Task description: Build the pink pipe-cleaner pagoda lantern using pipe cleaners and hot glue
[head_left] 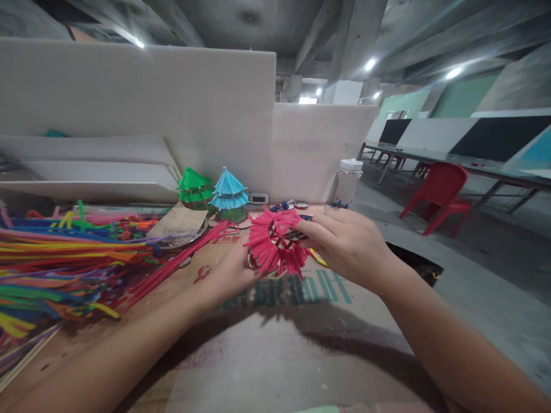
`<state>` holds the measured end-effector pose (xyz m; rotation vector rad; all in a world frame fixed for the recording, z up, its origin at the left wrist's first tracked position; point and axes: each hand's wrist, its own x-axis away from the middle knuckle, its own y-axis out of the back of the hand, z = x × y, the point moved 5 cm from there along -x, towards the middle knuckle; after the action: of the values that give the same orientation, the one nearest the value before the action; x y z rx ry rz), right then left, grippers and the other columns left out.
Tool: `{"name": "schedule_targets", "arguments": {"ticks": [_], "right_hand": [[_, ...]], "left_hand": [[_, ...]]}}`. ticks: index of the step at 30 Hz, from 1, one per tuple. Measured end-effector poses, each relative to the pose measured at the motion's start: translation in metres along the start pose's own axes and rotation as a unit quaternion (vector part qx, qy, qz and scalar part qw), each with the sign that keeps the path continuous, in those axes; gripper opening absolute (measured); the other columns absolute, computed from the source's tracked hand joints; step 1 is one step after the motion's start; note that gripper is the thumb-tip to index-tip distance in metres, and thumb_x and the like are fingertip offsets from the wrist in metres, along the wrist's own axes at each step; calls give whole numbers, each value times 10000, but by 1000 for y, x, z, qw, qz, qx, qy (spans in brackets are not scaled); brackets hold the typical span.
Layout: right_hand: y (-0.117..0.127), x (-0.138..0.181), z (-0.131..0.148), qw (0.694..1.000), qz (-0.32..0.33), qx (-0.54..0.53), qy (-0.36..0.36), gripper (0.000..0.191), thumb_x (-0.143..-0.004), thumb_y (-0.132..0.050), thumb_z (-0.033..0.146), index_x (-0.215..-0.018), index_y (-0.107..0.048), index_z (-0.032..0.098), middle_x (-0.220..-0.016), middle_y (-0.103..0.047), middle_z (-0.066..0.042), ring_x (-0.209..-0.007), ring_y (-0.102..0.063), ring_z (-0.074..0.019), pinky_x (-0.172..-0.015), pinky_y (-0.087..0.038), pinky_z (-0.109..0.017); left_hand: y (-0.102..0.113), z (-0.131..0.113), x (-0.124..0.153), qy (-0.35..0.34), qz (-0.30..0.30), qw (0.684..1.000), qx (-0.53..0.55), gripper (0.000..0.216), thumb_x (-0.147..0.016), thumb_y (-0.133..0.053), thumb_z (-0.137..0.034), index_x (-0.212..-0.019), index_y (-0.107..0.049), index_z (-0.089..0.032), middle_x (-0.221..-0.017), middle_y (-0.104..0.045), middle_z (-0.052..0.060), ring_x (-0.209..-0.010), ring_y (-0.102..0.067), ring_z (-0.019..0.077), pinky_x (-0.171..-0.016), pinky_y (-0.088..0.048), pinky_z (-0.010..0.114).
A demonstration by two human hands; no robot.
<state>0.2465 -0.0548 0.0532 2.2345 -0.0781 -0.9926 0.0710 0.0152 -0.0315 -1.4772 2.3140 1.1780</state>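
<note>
My left hand (235, 265) is closed on the near left side of a pinkish-red fringed ring (279, 265), made of short fuzzy strips like cut pipe cleaners. The ring is held above the cardboard, its open middle facing me. On its right side, my right hand (353, 244) is closed around a dark slim tool (295, 234), whose tip reaches into the ring; the fingers hide most of it, so its kind is unclear. Behind the ring stand a blue tiered-roof model pavilion (229, 192) and a green one (193, 186).
Bundles of coloured pipe cleaners (64, 258) cover the left side, with long red ones (181, 261) near the ring. Printed cardboard (267, 355) lies beneath my hands. A clear white-lidded bottle (346, 182) and a small digital display (258, 198) stand behind, before white panels (142, 109).
</note>
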Motion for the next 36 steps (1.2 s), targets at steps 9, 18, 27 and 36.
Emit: {"name": "schedule_targets", "arguments": {"ticks": [9, 18, 27, 36], "right_hand": [[-2, 0, 0, 1000, 13, 16, 0, 195, -1021, -543, 277, -1099, -666, 148, -929, -752, -72, -799, -656, -199, -670, -379, -346], [-1, 1, 2, 999, 16, 46, 14, 207, -1009, -476, 143, -1066, -675, 153, -876, -729, -67, -748, -610, -184, -671, -355, -343], [2, -1, -3, 999, -38, -12, -37, 230, -1039, -439, 245, -1044, -651, 155, -829, -732, -66, -720, -625, -191, -644, -384, -319], [-10, 2, -11, 998, -25, 15, -55, 187, -1013, -546, 319, -1078, -638, 170, -974, -774, -82, -791, -683, -207, -691, -423, -334]], "left_hand": [[-1, -3, 0, -27, 5, 1000, -8, 418, -813, -721, -222, -1224, -650, -192, -1155, -710, 102, -1189, -613, 310, -1050, -481, 481], [-3, 0, 0, -31, 2, 999, -11, 377, -813, -737, -234, -1181, -666, -192, -1161, -713, 106, -1193, -616, 314, -1064, -468, 493], [-6, 3, -1, -12, -2, 1000, 16, 433, -816, -749, -243, -1225, -618, -185, -1177, -703, 108, -1214, -609, 310, -1077, -460, 485], [-1, 3, 1, 63, -2, 998, 8, 460, -857, -689, -323, -1256, -516, -174, -1168, -685, 106, -1001, -681, 245, -870, -558, 369]]}}
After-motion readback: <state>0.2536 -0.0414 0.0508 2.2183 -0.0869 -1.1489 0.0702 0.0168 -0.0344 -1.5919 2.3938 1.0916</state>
